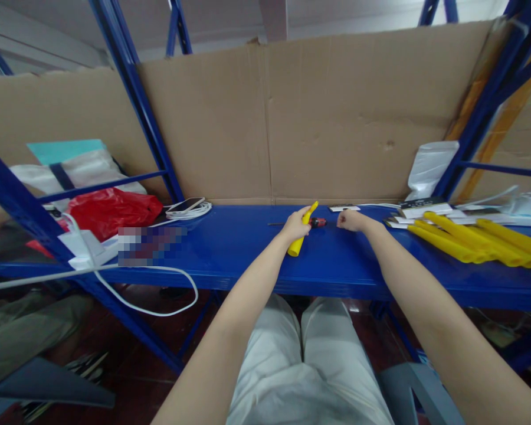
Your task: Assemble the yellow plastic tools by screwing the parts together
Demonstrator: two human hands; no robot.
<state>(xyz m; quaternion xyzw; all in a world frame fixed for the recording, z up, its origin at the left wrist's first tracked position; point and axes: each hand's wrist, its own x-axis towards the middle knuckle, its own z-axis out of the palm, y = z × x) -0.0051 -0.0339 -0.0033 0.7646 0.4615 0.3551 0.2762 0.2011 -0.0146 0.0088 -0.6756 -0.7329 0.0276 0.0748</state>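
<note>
My left hand [295,225] is wrapped round a yellow tapered tube [296,246], its narrow end pointing up and away and its wide end towards me. Behind that hand lies a screwdriver with a red and black handle [319,222], its thin shaft showing on the far left side of the hand. To the right, my right hand [347,220] is closed just above the blue shelf top, a short gap from the screwdriver handle. Whatever its fingers may hold is too small or hidden to make out.
Several more yellow tubes [473,239] lie at the right, beside small boxes [425,208] and a white plastic bag [431,168]. To the left are a phone [188,204], white cables, a power strip [108,248] and a red bag [112,206]. Cardboard [336,118] closes the back.
</note>
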